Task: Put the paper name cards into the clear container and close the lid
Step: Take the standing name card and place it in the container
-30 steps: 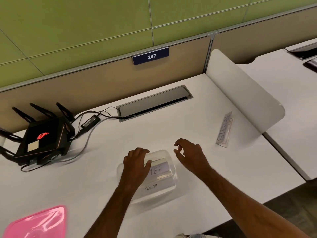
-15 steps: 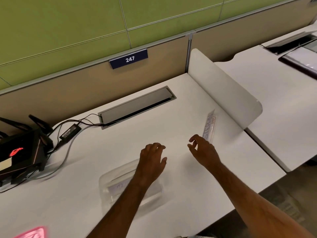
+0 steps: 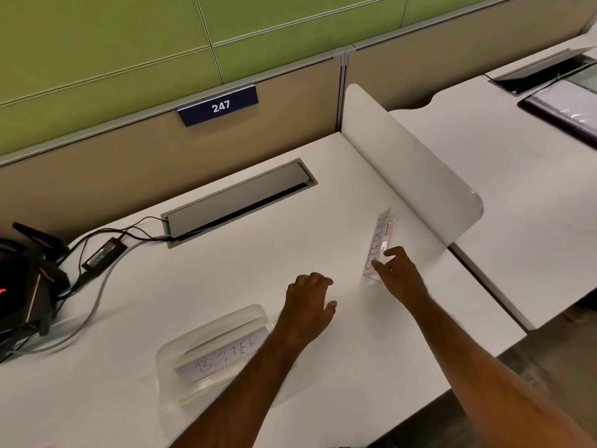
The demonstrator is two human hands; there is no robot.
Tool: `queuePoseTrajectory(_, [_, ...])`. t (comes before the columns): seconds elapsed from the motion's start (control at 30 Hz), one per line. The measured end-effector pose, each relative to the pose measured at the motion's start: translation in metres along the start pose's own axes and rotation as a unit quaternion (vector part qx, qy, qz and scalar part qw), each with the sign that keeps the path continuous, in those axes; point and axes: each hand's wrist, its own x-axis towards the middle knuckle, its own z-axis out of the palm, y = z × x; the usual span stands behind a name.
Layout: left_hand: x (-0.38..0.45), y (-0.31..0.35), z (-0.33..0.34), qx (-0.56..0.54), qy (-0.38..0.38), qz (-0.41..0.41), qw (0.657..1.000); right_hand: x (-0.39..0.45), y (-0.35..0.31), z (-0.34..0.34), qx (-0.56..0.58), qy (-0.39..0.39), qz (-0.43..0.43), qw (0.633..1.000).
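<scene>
A person's two bare forearms reached out over a white desk (image 3: pixel 226 270), seen from a head-worn camera looking down.

The right hand (image 3: pixel 399 274) was at the near end of a folded paper name card (image 3: pixel 378 240) that stood upright on the desk's right side, just beside a white divider panel (image 3: pixel 413 176). The thumb and index finger were parted around the card's lower end, with the fingertips (image 3: pixel 387 252) at the paper; whether they had pinched it firmly could not be told. The card bore handwritten capitals, only partly readable.

The left hand (image 3: pixel 310 302) hovered palm down over the bare desk between the card and the container, its fingers loosely curled and spread, holding nothing.

The clear container (image 3: pixel 181 350) sat on the desk near the front edge, to the left of the left forearm, which crossed over its right end. It had no lid on it. Inside lay paper name cards (image 3: pixel 223 350), the top one hand-lettered with what looked like "BITTER".

Further back, a grey cable hatch (image 3: pixel 239 195) was set into the desk, its flap slightly raised. Cables ran from it to a black power adapter (image 3: pixel 103 253) and a black router (image 3: pixel 26 286) with antennas at the left edge. A blue plate (image 3: pixel 218 105) reading 247 was on the tan partition behind.
</scene>
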Motion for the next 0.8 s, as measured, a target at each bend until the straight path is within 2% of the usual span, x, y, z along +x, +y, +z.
queuePoseTrajectory(0.13, [0.011, 0.007, 0.012, -0.028, -0.013, -0.01, 0.999, 0.019, 0.002, 0.004, 0.031, -0.03, 0.043, 0.998])
queuePoseTrajectory(0.3, [0.025, 0.015, 0.023, -0.091, -0.032, -0.04, 0.995, 0.028, 0.001, 0.009, 0.034, -0.055, 0.025, 0.998])
queuePoseTrajectory(0.6, [0.038, 0.016, 0.034, -0.113, -0.054, -0.06, 0.99, 0.036, -0.002, 0.012, 0.093, -0.083, 0.06, 0.99])
queuePoseTrajectory(0.8, [0.043, 0.011, 0.031, -0.123, -0.042, -0.07, 0.989, 0.036, -0.007, 0.014, 0.124, -0.087, 0.079, 0.985])
